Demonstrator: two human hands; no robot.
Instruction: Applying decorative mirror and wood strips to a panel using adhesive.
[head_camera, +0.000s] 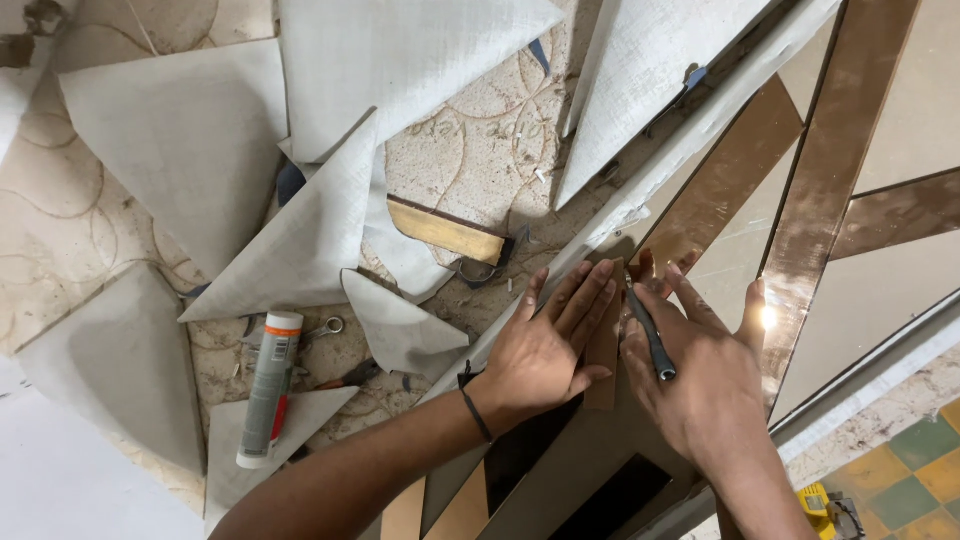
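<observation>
My left hand (548, 345) lies flat, fingers together, pressing a narrow bronze mirror strip (604, 350) onto a large panel (740, 245) patterned with bronze and pale mirror pieces. My right hand (700, 375) sits just to the right of the strip, holding a slim dark-handled tool (648, 330) whose tip points up along the strip's edge. Its fingers spread over the panel surface. A dark band circles my left wrist (477, 414).
Several grey-white triangular backing offcuts (300, 235) litter the patterned floor on the left. A white sealant cartridge (268, 390) with an orange band lies among them, beside a gold-coloured strip (445, 232) and pliers. A yellow tool (820, 500) rests on checkered tiles, bottom right.
</observation>
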